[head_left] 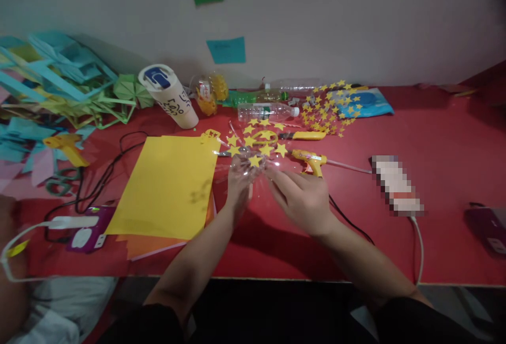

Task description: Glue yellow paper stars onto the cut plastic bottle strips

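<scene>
A clear plastic piece dotted with yellow paper stars (266, 150) is held up over the table. My left hand (238, 188) grips its underside from the left. At its near right edge, my right hand (306, 202) has fingers closed against the plastic; the exact fingertip contact is partly hidden. Just beyond the right hand lies a yellow glue gun (311, 159), a clear glue stick (348, 166) reaching out behind it. A yellow utility knife (308, 136) rests a little farther back. To the left lies a stack topped by yellow paper (166, 186).
Along the wall are a white tumbler (169, 96), plastic bottles (263, 112), another star-covered plastic piece (332, 109) and a blue packet (367, 102). Folded paper shapes (59, 75), another glue gun (68, 148) and scissors (63, 180) are left. A phone (397, 183) lies right.
</scene>
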Tool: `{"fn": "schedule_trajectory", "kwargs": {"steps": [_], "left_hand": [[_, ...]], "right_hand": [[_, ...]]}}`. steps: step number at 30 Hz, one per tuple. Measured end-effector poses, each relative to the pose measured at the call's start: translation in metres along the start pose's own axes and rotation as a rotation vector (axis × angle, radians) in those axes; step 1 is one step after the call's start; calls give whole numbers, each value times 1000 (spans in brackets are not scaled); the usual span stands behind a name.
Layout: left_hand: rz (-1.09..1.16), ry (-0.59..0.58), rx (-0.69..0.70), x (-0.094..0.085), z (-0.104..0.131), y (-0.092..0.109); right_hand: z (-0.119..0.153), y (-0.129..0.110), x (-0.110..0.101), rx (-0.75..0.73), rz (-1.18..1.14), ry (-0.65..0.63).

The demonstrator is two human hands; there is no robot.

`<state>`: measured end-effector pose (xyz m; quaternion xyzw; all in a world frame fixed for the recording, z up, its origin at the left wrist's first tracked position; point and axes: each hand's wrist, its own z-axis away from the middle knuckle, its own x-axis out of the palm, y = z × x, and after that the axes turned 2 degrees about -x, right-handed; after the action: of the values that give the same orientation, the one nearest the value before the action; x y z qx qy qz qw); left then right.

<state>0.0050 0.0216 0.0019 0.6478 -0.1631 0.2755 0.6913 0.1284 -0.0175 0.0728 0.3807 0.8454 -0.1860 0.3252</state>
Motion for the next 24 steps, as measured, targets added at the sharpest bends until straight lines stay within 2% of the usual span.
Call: {"fn": "schedule_trajectory", "kwargs": {"steps": [7,11,16,24], "left_hand": [[-15,-34,-90,-2,11,-3],[-7,-35,-90,-3,8,-6],[-13,-33,-61,-4,1,-6],[5,14,-23,-11,-7,-8]], "right_hand": [[-2,3,2,-29,97,127],[-3,1,0,10,64,117],[-5,-3,-6,33,36,25],[-6,-2,-5,81,27,26]]}}
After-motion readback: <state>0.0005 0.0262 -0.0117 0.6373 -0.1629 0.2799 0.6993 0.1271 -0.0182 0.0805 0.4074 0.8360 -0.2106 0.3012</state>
